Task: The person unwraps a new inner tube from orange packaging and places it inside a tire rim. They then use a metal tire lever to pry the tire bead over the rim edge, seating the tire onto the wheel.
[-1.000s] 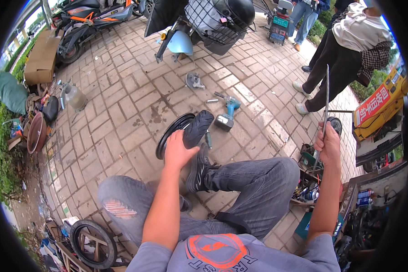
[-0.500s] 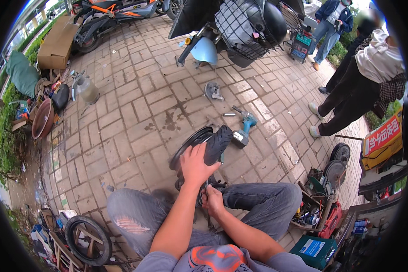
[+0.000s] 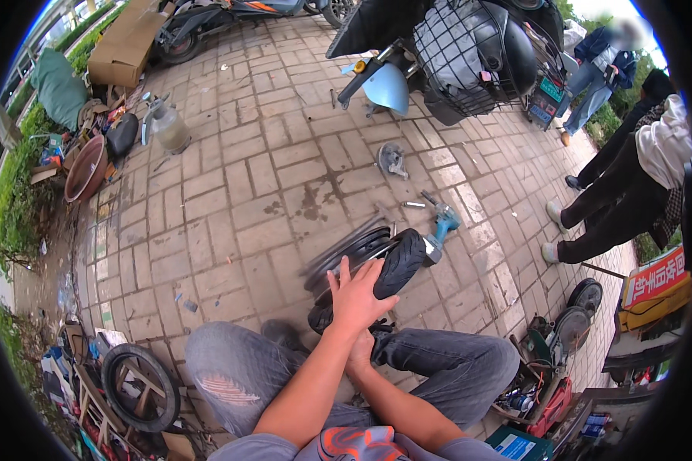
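Observation:
A small wheel with a black tyre (image 3: pixel 402 265) stands between my knees, its dark rim (image 3: pixel 348 253) blurred on the left side. My left hand (image 3: pixel 357 296) lies open across the wheel, fingers spread, the thumb pointing right below the tyre. Just behind its wrist is my right hand (image 3: pixel 359 353), closed and low by the wheel's near side. What the right hand grips is hidden by my left forearm. Beyond the tyre, a teal cordless impact wrench (image 3: pixel 443 224) lies on the paving, with a short metal socket (image 3: pixel 414 204) near its tip.
A round metal part (image 3: pixel 392 160) lies farther out. A scooter with a wire basket (image 3: pixel 461 58) stands ahead, and two people are at the right. A toolbox (image 3: pixel 538 392) is right of my knee; a loose tyre (image 3: pixel 140 386) leans at the left. A sprayer bottle (image 3: pixel 169 129) stands far left.
The view has swung left, so everything sits farther right. My left fingers have spread wider on the wheel. My right hand, earlier seen gripping a thin metal rod, is now mostly behind the left wrist.

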The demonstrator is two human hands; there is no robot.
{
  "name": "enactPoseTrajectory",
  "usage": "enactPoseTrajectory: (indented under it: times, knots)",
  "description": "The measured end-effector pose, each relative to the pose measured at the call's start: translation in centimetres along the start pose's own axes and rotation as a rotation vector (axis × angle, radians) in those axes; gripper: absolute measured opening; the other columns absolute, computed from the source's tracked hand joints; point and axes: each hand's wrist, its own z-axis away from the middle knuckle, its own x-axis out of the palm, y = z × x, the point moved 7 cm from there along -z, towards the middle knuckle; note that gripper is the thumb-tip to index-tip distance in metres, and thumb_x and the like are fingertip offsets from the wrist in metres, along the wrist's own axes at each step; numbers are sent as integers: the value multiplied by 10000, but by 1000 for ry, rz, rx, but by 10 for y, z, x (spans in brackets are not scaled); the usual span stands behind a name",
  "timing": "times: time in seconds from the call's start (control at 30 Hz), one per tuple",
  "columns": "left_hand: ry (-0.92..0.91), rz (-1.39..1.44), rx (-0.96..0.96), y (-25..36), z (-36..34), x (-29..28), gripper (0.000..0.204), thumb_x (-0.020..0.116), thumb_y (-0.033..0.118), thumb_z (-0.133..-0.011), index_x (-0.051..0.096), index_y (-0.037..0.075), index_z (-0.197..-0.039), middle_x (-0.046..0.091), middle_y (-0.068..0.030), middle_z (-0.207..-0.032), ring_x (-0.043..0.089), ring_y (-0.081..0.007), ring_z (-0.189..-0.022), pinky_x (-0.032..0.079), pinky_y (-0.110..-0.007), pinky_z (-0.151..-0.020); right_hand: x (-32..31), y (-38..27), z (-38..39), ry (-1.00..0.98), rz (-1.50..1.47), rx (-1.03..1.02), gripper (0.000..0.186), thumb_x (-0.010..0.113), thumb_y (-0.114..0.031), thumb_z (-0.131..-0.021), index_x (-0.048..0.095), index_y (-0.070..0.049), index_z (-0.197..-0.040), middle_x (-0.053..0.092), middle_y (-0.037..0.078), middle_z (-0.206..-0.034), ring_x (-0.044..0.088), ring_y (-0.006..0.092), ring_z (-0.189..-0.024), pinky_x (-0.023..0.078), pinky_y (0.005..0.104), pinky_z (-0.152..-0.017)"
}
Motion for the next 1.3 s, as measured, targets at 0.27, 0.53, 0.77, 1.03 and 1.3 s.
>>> enactPoseTrajectory:
  times: [0.27,0.53,0.77,1.03,1.3]
  knots:
    - [89,-54,34,6,-1,-6,784,788,386,-611,506,159,-1307,494,-74,-1291,342,-378,-1289,233,-580,-1064,-14,6,-21,-28,-50,-34,360,462,-365,-987,539,-70,-796,481,-35,-603,399,65,-447,293,231,-394]
    - [289,-117,93,2,-1,-11,734,806,264,-573,531,36,-1215,532,-133,-1183,507,-306,-1104,424,-395,-958,-64,-37,24,-216,332,279,323,476,-316,-986,548,-16,-892,435,-3,-594,396,116,-433,328,273,-402]
    - [425,-52,218,12,3,-16,575,776,235,-563,608,29,-1073,635,-108,-963,600,-286,-882,501,-369,-808,-103,-81,90,-221,431,247,341,496,-205,-973,486,-11,-1253,448,-26,-653,378,59,-485,315,240,-416]
    - [404,-58,221,16,6,-9,569,776,267,-560,601,46,-1054,599,-77,-810,602,-262,-779,515,-358,-686,-108,-170,115,-318,721,278,430,432,-91,-951,413,-79,-1380,440,-39,-672,399,41,-511,363,225,-441]
    - [368,-52,134,-3,7,-8,580,762,258,-568,589,54,-1082,629,-91,-859,619,-263,-824,522,-367,-714,-98,-270,90,-392,1186,406,222,437,-165,-962,554,-87,-1133,405,-32,-614,389,66,-514,374,240,-482]
